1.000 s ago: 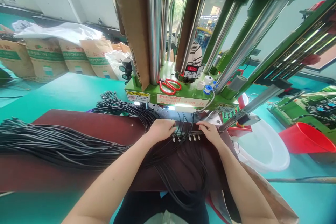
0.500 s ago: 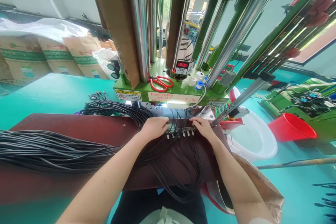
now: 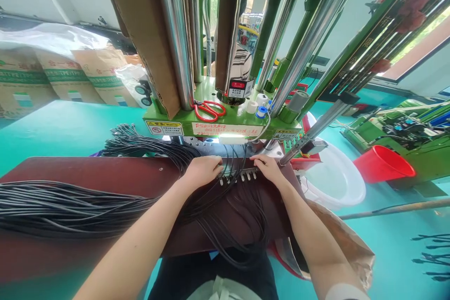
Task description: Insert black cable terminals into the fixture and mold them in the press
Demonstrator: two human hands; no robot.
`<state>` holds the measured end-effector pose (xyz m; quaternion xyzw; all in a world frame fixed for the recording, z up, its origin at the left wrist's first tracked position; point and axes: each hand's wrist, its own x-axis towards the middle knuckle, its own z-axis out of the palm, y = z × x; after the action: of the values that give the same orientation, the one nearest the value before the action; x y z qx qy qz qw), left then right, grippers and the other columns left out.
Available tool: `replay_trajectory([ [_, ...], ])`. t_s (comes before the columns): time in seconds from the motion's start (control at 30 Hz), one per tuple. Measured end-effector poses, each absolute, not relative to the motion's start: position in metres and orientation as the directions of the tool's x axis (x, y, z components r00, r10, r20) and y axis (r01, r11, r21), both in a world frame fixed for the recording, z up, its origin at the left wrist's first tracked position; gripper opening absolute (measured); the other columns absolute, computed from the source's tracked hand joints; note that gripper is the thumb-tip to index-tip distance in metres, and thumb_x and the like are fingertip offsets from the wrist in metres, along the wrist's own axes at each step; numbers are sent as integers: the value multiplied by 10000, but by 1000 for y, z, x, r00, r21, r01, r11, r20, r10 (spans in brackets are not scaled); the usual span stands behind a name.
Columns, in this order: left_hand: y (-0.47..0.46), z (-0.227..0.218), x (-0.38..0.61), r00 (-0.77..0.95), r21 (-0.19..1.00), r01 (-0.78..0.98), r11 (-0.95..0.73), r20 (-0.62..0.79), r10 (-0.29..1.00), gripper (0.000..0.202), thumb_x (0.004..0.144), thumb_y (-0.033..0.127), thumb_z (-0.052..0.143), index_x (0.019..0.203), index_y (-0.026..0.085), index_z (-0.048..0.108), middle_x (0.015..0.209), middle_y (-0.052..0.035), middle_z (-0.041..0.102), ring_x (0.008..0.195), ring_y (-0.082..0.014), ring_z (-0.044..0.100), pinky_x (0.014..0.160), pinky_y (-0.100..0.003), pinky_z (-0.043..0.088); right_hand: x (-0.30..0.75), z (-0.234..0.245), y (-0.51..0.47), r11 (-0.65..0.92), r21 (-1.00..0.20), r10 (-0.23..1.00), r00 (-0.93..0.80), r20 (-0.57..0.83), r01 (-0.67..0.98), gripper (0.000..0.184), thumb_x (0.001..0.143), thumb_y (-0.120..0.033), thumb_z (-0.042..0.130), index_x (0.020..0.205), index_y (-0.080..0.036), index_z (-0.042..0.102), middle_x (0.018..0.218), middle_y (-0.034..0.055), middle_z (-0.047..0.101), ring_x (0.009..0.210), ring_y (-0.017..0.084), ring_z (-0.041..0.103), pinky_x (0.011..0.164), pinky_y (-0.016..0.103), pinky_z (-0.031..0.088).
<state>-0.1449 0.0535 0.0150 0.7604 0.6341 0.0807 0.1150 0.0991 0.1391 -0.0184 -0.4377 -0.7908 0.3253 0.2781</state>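
A narrow metal bar (image 3: 232, 176) lies near the far edge of the brown work board, with several metal cable connectors (image 3: 248, 176) jutting from it towards me. My left hand (image 3: 203, 169) is closed at the bar's left end, thumb and fingers curled together. At the right end, my right hand (image 3: 266, 167) is closed with its fingertips bent over the bar. Thin black cables (image 3: 234, 153) cross between the hands and reach towards the lit press opening. My fingers partly hide both ends of the bar.
A green press (image 3: 197, 124) with steel columns rises just beyond my hands. Red-handled scissors (image 3: 210, 111) lie on its ledge. Thick black cable bundles (image 3: 70, 206) cover the brown board (image 3: 105, 168) at left. A red bucket (image 3: 383, 165) and white tub (image 3: 337, 178) stand right.
My view has shifted a little, so the press and board appear slightly further left. Both hands stay closed at the two ends of the bar.
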Motion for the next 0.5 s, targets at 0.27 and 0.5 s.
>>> replay_trajectory([
  [0.27,54,16,-145,171,271,950,-154,-42,984,284,849,392,354,910,236,583,919,-32,663,849,-192,603,657,-269,377,99,-18,139,424,-748,868,-464,176,510,254,760,-221,426,848,-166,657,711,21,623,684,151,574,695,295,448],
  [0.5,55,12,-146,179,272,948,-166,-23,984,261,849,381,364,907,246,579,903,-26,662,829,-187,600,655,-269,373,99,-18,139,436,-741,866,-462,192,510,240,755,-215,430,826,-189,658,704,12,629,675,150,577,691,294,453],
])
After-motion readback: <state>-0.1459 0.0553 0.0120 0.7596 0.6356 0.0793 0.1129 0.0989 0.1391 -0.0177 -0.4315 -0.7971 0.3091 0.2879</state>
